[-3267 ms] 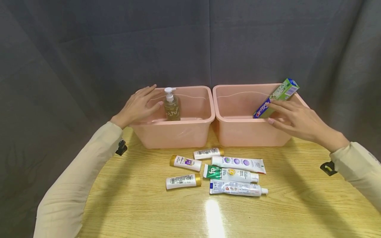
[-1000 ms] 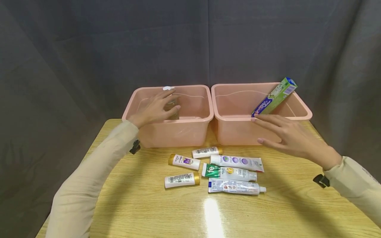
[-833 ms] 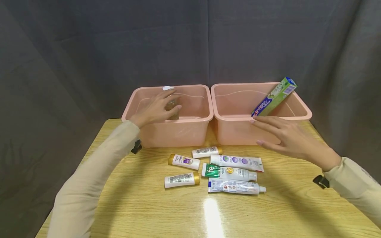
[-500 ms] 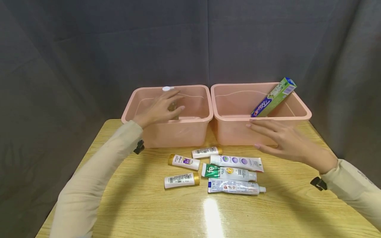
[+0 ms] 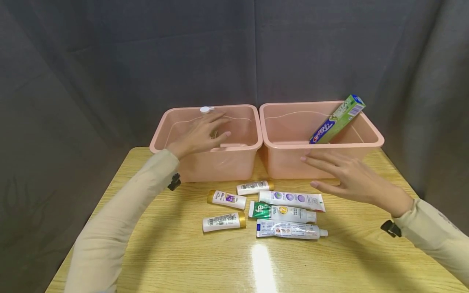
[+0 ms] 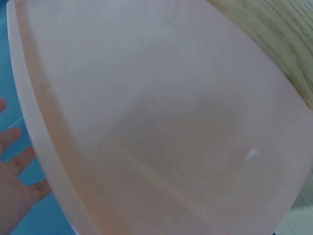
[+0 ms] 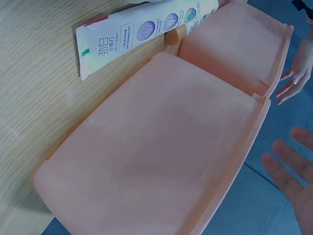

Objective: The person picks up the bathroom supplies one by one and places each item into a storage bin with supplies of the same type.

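My left hand (image 5: 200, 136) hovers over the left pink bin (image 5: 216, 167), fingers spread and holding nothing. Behind it a pump bottle (image 5: 206, 110) stands in that bin; mostly its white pump top shows, as the hand covers much of the body. My right hand (image 5: 346, 176), also empty with loosely extended fingers, is in front of the right pink bin (image 5: 293, 162), just below its rim. A green and blue toothpaste box (image 5: 337, 120) leans diagonally inside the right bin. In the wrist views, the left fingers (image 6: 18, 160) and right fingers (image 7: 283, 171) are apart beyond each bin's rim.
On the wooden table (image 5: 183, 260) before the bins lie three toothpaste tubes, the white one (image 5: 291, 200), the green-ended one (image 5: 283, 212) and the blue-ended one (image 5: 291, 230). Left of them are three small gold-capped bottles (image 5: 223, 222). A dark curtain (image 5: 256, 53) hangs behind.
Having moved right from the left bin's outer edge, my left hand now covers much of the pump bottle. My right hand has drawn back from the toothpaste box toward me, slightly left.
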`<act>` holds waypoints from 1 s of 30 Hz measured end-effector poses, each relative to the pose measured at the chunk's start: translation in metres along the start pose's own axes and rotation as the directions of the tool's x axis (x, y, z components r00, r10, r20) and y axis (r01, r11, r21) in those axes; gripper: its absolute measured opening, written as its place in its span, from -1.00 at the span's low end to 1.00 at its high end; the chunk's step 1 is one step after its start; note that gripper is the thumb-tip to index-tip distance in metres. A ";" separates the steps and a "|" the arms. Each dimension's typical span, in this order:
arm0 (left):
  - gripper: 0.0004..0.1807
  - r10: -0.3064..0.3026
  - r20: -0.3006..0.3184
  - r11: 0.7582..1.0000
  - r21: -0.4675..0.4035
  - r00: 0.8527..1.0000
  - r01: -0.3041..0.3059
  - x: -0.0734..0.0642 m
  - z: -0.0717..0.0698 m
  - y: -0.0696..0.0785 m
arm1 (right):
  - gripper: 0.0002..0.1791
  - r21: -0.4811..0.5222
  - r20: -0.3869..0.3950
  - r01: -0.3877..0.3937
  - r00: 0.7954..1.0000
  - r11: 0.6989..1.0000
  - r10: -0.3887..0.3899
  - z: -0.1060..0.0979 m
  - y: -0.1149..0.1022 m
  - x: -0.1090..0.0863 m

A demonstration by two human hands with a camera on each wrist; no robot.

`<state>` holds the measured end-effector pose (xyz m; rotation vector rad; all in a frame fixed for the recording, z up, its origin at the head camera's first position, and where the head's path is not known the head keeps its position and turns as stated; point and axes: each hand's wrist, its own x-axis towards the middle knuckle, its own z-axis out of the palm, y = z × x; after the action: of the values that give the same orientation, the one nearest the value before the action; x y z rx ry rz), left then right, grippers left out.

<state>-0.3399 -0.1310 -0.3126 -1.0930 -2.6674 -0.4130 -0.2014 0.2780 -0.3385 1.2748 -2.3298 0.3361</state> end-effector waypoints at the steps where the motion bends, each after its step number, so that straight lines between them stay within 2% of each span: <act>1: -0.42 0.010 -0.006 1.000 0.001 1.000 -0.010 0.000 0.001 0.000 | -0.35 0.005 -0.003 0.005 1.000 1.000 -0.005 0.001 0.000 0.000; 7: -0.44 0.052 -0.027 0.998 -0.017 0.998 -0.052 0.002 0.003 0.002 | -0.34 0.016 0.020 0.005 1.000 1.000 -0.005 0.004 -0.002 -0.002; 11: -0.45 0.054 -0.031 0.998 -0.023 0.998 -0.054 0.003 0.005 0.004 | -0.32 0.022 0.042 0.003 0.999 1.000 -0.004 0.006 -0.003 -0.002; 21: -0.45 0.028 0.007 0.999 -0.038 1.000 -0.028 0.005 0.006 0.012 | -0.34 0.024 -0.003 0.045 0.999 0.999 -0.045 0.010 -0.006 -0.001; 30: -0.45 0.013 0.031 0.998 -0.054 0.999 -0.012 0.008 0.010 0.015 | -0.33 0.014 0.029 0.028 0.999 1.000 -0.028 0.013 -0.008 -0.004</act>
<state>-0.3351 -0.1123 -0.3165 -1.1403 -2.6903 -0.4722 -0.1962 0.2710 -0.3515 1.3262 -2.3358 0.3265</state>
